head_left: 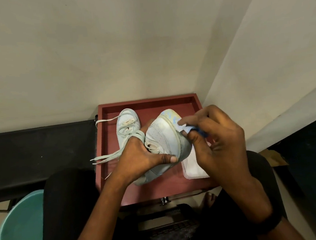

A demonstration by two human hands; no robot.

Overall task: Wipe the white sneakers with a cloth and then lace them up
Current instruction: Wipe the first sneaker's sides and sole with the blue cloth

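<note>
Head view. The left hand point(143, 155) grasps a white sneaker point(162, 136), thumb across its side, and holds it tilted above the red rimmed worktop point(146, 102) with the sole edge turned to the right. The right hand point(223, 143) pinches a blue cloth point(185, 129) against that sole edge near the toe. It partly hides a white rectangular container point(193, 168) lying on the worktop's right side. A second white sneaker point(127, 126) lies at the back left of the worktop, just beside the held one; its loose laces point(107, 157) trail over the left rim. A teal bin point(20, 225) stands on the floor at lower left, below a black surface point(42, 144). A dark band point(271, 224) circles the right wrist.
</note>
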